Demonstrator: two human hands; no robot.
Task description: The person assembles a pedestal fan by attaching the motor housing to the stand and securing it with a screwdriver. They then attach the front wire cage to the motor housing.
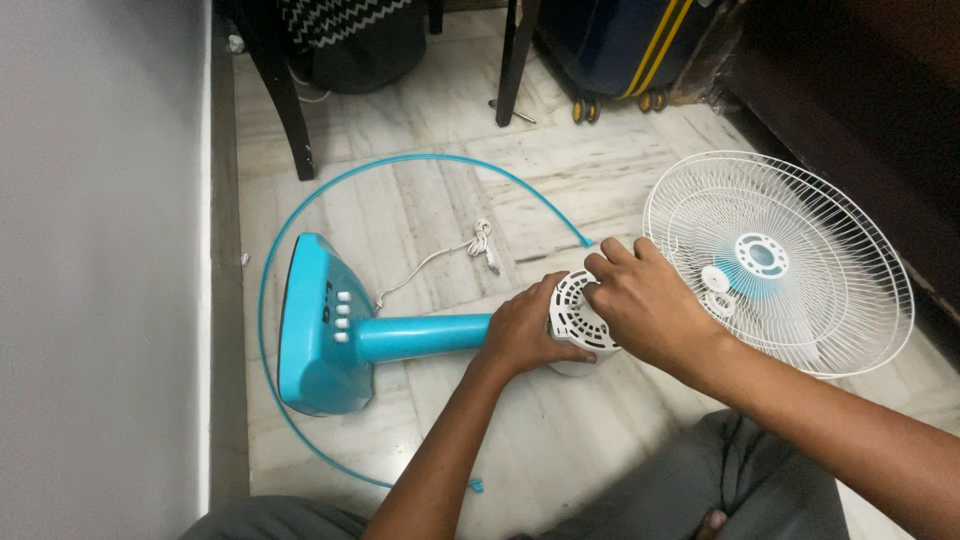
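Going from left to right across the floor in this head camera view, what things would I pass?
Grey wall → blue fan base → blue fan pole → left hand → white motor housing → right hand → white fan grille.

Under the fingers [600, 268] of the right hand [645, 305], the white motor housing [575, 310] looks like hard, smooth plastic with a slotted face. Just behind the fingers of the left hand [522, 330], the turquoise fan stand [420, 335] and its base [312, 325] are glossy plastic. Beyond the right fingers lies a white wire grille [790, 255], thin and faintly shiny. The floor [430, 200] beneath is polished, veined marble. A turquoise plastic rim ring [400, 160] curves further off.
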